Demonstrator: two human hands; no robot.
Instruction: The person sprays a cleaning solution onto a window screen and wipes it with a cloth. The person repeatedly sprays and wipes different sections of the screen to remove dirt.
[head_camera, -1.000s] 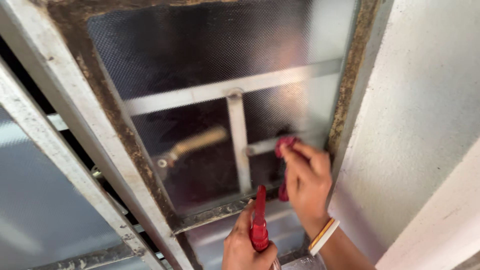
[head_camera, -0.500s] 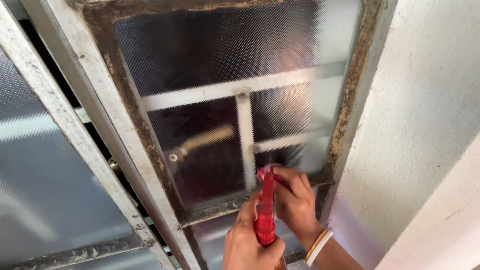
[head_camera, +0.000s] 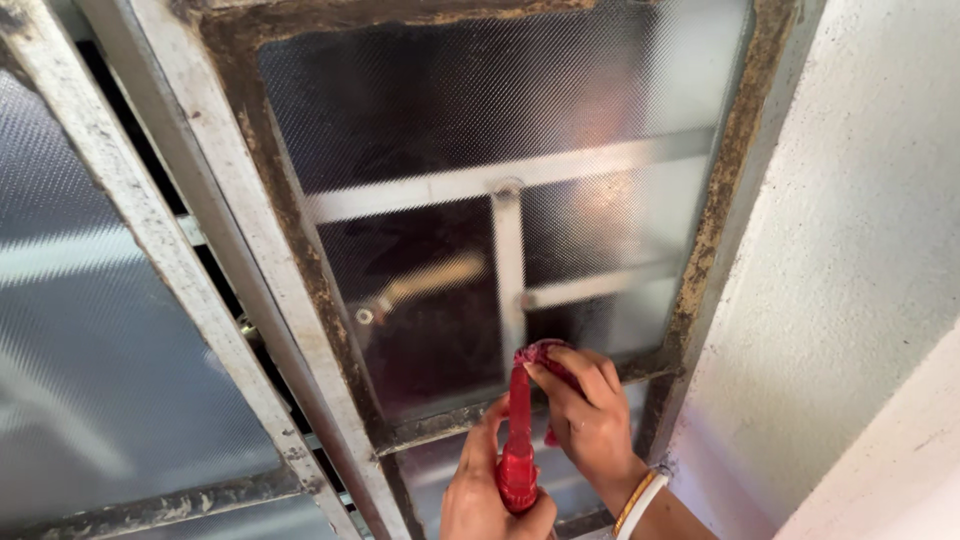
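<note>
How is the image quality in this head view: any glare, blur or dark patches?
Head view: sharp on the red-handled tool and both hands; soft glare whitens the textured frosted glass pane at upper right; shapes behind it are diffused; the white plastered wall is bright, evenly lit.

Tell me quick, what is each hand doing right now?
Left hand: closed around a red tool.
Right hand: fingers bunched on a dark red cloth at the tool's tip.

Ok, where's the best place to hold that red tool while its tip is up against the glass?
Grip the red tool by its thicker ribbed lower end, from below, where the left hand wraps it. It stands nearly upright and narrows upward, and the right hand with the red cloth covers the tip.
</note>
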